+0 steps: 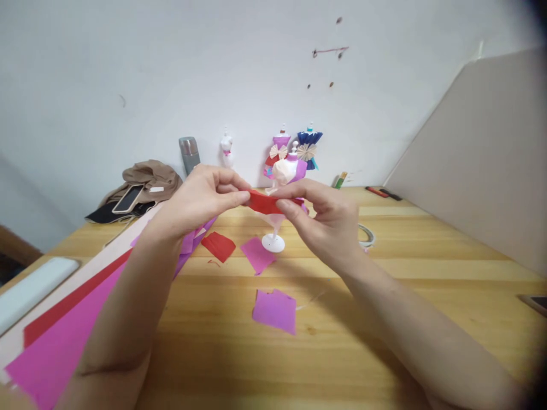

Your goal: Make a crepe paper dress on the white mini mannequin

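left hand (pixel 207 193): thumb and fingers clamped on red strip (pixel 264 203), left end | right hand (pixel 329 219): pinching same strip, right part | strip: raised above desk (pixel 205 353), before white mannequin (pixel 273 243) | purple piece (pixel 274 311): flat on desk, nearer

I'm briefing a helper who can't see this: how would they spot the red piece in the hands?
On the wooden table, the nearest dress form stands on a round white base. In front of it, the left hand and right hand hold a red piece between them. Unlike the red scrap lying on the table, it is held up.
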{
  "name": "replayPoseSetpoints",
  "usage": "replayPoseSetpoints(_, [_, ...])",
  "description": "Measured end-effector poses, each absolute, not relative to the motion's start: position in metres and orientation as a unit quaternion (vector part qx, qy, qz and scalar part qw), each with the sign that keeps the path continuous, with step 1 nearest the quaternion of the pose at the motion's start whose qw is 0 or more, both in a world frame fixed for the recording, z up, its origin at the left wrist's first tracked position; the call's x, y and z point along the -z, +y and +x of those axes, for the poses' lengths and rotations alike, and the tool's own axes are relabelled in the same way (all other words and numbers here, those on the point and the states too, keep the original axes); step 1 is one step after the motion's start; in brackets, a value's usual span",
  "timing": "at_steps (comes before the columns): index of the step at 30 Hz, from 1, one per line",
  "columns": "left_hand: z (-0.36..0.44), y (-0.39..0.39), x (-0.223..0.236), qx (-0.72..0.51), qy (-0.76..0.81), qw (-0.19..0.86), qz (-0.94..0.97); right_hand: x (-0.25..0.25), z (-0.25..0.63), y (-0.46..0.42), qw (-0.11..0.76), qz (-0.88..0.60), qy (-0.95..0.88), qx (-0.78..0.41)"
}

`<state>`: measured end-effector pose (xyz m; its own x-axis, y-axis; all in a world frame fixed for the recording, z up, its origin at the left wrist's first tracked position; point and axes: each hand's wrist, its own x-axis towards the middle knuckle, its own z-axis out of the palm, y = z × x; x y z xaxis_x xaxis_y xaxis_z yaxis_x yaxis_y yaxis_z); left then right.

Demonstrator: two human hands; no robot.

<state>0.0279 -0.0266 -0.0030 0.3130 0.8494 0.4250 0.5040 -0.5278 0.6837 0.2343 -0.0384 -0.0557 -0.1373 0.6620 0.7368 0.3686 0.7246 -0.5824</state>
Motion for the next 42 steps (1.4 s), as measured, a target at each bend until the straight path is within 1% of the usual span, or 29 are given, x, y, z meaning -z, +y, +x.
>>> replayPoseSetpoints(2, [0.029, -0.028, 0.002, -0.369, 0.435, 0.229, 0.789, 0.052, 0.236, -0.039, 0.561, -0.364, -0.723, -0.176])
replayPoseSetpoints(7, [0.031, -0.032, -0.002, -0.345, 0.425, 0.232, 0.804, 0.047, 0.237, -0.033, 0.545, -0.381, -0.664, -0.342])
replayPoseSetpoints(10, [0.031, -0.032, -0.001, -0.359, 0.414, 0.253, 0.797, 0.047, 0.239, -0.03, 0.544, -0.366, -0.647, -0.389])
replayPoseSetpoints(15, [0.028, -0.023, 0.005, -0.42, 0.399, 0.264, 0.771, 0.046, 0.24, -0.032, 0.492, -0.35, -0.68, -0.415])
replayPoseSetpoints(16, [0.027, -0.021, 0.006, -0.427, 0.399, 0.26, 0.769, 0.046, 0.239, -0.032, 0.494, -0.353, -0.681, -0.409])
replayPoseSetpoints(21, [0.024, -0.017, 0.007, -0.441, 0.389, 0.253, 0.768, 0.044, 0.238, -0.033, 0.557, -0.355, -0.657, -0.364])
replayPoseSetpoints(25, [0.024, -0.018, 0.006, -0.456, 0.369, 0.241, 0.773, 0.044, 0.236, -0.036, 0.529, -0.333, -0.686, -0.374])
replayPoseSetpoints(29, [0.022, -0.017, 0.008, -0.451, 0.368, 0.228, 0.781, 0.05, 0.236, -0.033, 0.55, -0.347, -0.665, -0.369])
replayPoseSetpoints(33, [0.02, -0.015, 0.01, -0.472, 0.378, 0.171, 0.778, 0.055, 0.238, -0.027, 0.567, -0.307, -0.633, -0.429])
replayPoseSetpoints(36, [0.02, -0.017, 0.01, -0.481, 0.378, 0.152, 0.776, 0.055, 0.237, -0.025, 0.574, -0.295, -0.607, -0.464])
replayPoseSetpoints(39, [0.02, -0.021, 0.007, -0.484, 0.388, 0.154, 0.769, 0.053, 0.235, -0.026, 0.56, -0.289, -0.581, -0.516])
replayPoseSetpoints(42, [0.019, -0.024, 0.005, -0.488, 0.388, 0.163, 0.765, 0.052, 0.236, -0.026, 0.524, -0.265, -0.55, -0.594])
